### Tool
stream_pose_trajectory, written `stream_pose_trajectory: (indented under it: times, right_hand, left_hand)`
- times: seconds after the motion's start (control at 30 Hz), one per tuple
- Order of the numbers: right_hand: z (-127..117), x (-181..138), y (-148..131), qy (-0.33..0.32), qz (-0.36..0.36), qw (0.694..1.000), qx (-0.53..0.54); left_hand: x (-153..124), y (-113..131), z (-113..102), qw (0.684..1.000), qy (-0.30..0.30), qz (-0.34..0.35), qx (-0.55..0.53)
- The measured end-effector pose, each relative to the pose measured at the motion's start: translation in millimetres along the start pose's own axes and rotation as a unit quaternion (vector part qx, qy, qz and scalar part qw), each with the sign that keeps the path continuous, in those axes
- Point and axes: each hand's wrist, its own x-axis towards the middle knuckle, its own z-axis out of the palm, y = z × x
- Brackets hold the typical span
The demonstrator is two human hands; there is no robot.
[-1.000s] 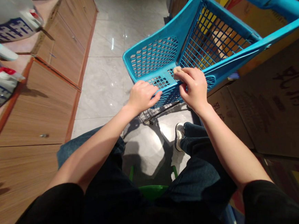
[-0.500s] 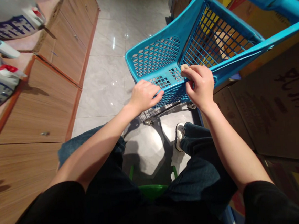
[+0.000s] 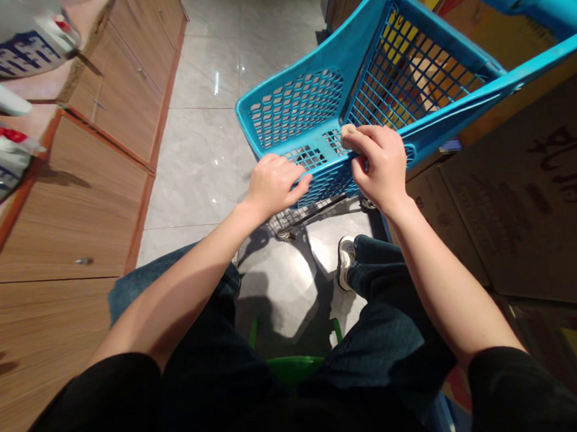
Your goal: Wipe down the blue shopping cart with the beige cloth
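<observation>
A blue plastic shopping cart with lattice sides stands in front of my knees. My left hand is closed over the cart's near rim, fingers inside and thumb outside. Farther right along that rim is my right hand, pinching a small beige wad that looks like a folded cloth or sponge; most of it is hidden under the fingers. The wad rests at the rim, close to the cart's inner lattice panel.
Wooden cabinets line the left, with large white containers with red-tipped taps on top. Cardboard boxes are stacked at right. A green stool is beneath me on the grey tiled floor.
My right hand and the beige wad have shifted slightly left along the rim. The whole view has drifted a little too; my left hand keeps its hold on the cart.
</observation>
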Motion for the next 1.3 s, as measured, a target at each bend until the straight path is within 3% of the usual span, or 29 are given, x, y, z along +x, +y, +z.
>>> stream_pose_trajectory:
  times: [0.5, 0.9, 1.3]
  right_hand:
    - [-0.7, -0.2, -1.9, 0.008, -0.002, 1.000, -0.003]
    - [-1.2, 0.4, -1.8, -0.021, 0.011, 1.000, 0.011]
    - [2.0, -0.7, -9.5, -0.026, -0.013, 0.999, 0.020]
  left_hand:
    - [0.4, 0.8, -0.4, 1.000, -0.005, -0.013, -0.016]
    - [1.3, 2.4, -2.7, 0.998, -0.023, -0.040, -0.042]
    - [0.3, 1.3, -0.6, 0.999, -0.015, -0.027, -0.026]
